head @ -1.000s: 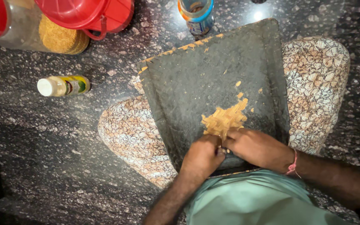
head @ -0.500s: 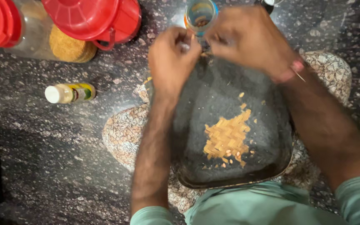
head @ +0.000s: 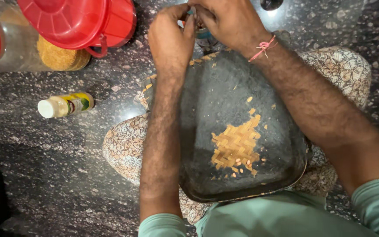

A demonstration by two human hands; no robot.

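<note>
A dark speckled granite floor (head: 58,175) gleams under bright overhead light, reflecting white glare.

A matt grey woven tray (head: 224,101) with a worn straw patch rests on glossy speckled stone floor (head: 66,149).

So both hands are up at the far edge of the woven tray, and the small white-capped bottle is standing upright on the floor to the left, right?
Not quite. The head view shows the small white-capped bottle lying on its side, not upright. The rest holds: left hand and right hand are at the far edge of the woven tray.
</note>
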